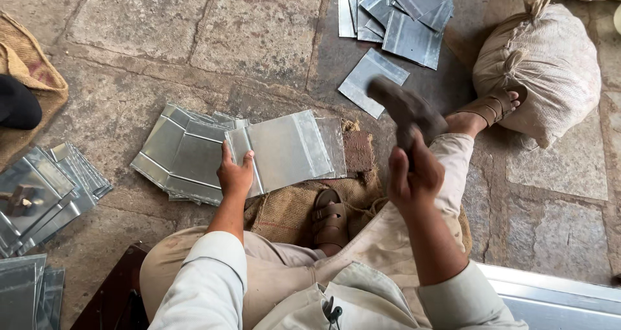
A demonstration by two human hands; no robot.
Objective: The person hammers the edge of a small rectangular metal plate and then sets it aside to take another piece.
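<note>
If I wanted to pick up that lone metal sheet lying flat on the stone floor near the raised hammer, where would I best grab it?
The lone metal sheet lies flat, so there is little to grip from above. I would probably pinch its near left corner, coming in low from the open floor on its left. That side is free, while the hammer in the right hand hangs over its right edge.

At twelve o'clock a loose heap of metal sheets (401, 16) lies on the stone floor (259, 26). At two o'clock sits a tied cloth sack (546, 68). At nine o'clock lie stacked metal sheets (45, 194) and a burlap bag (29, 77).
</note>
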